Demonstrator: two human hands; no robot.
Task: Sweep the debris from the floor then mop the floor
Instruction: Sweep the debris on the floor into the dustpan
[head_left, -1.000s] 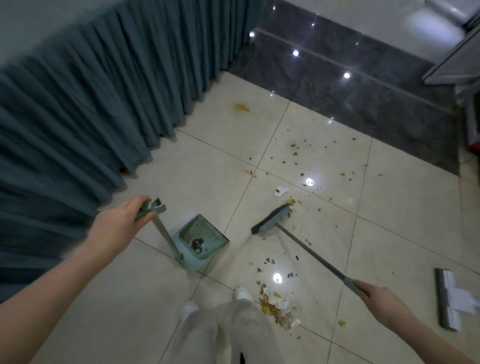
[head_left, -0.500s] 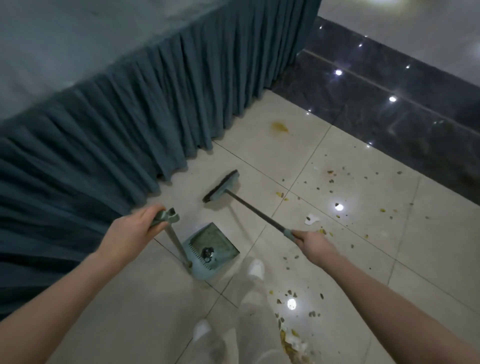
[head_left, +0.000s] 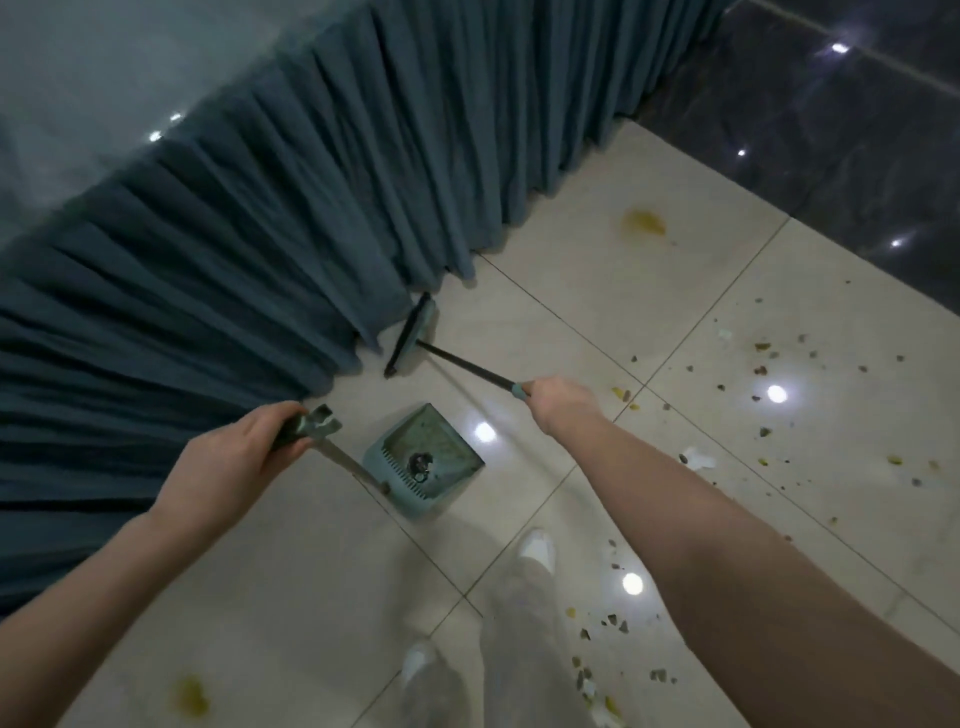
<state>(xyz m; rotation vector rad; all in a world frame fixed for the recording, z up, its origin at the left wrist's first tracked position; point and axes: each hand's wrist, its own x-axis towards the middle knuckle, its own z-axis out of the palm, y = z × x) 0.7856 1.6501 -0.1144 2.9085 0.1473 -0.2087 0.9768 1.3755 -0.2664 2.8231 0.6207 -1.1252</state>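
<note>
Where the pleated teal skirt (head_left: 218, 270) hangs down to the floor along the left side, the left hand (head_left: 228, 462) is wrapped around the top grip of the dustpan (head_left: 423, 460), whose thin upright shaft runs down to a pan resting on the pale tile (head_left: 311, 597). That pan looks like light, rigid plastic; steering it from the handle top should suffice, though it may skate on glossy tile. Something small and dark lies inside it, too blurred to identify. Further right, the broom (head_left: 410, 338) has its head just beside the skirt hem, and the right hand (head_left: 558, 405) is closed around the near end of its slim dark pole. Held so far back, the light stick probably gives reach but little downward pressure. Debris (head_left: 763, 371) is scattered well apart from the pan, across the tiles to the right and near the feet. Yellow stains (head_left: 644, 223) mark the shiny floor, work for the mop. Dark polished stone (head_left: 831, 130) borders the far right.
</note>
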